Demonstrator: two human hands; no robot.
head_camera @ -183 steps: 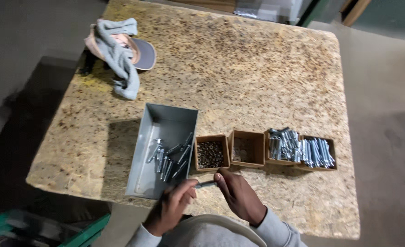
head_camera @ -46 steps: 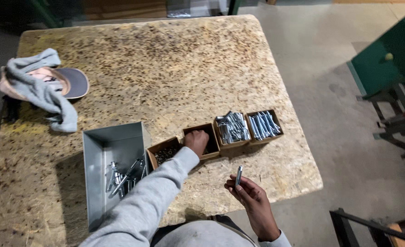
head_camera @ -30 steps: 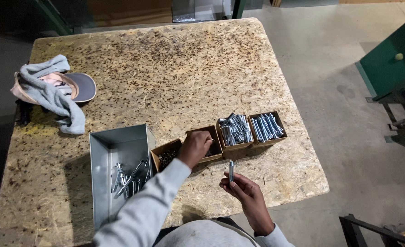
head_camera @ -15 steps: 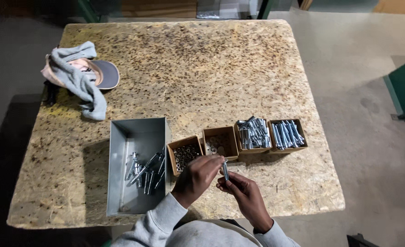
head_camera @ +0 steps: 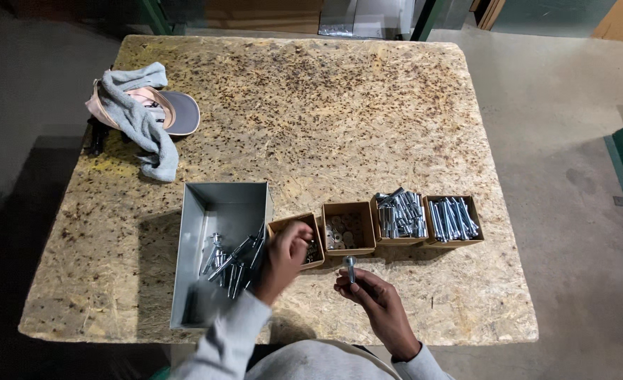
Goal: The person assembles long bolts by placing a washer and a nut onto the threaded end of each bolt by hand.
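While the right hand (head_camera: pixel 375 299) pinches a bolt (head_camera: pixel 351 267) upright over the table (head_camera: pixel 368 105), the left hand (head_camera: pixel 288 248) curls into the nut box (head_camera: pixel 281 226).
Steel bolt looks stiff, small, slick; its shank gives the surest hold. Whether the left fingers grip anything, I cannot tell.

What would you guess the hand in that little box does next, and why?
Probably the left hand pinches one small piece out of the leftmost cardboard box and carries it to the bolt. Its fingers are already inside that box, while the right hand holds the bolt upright close by.
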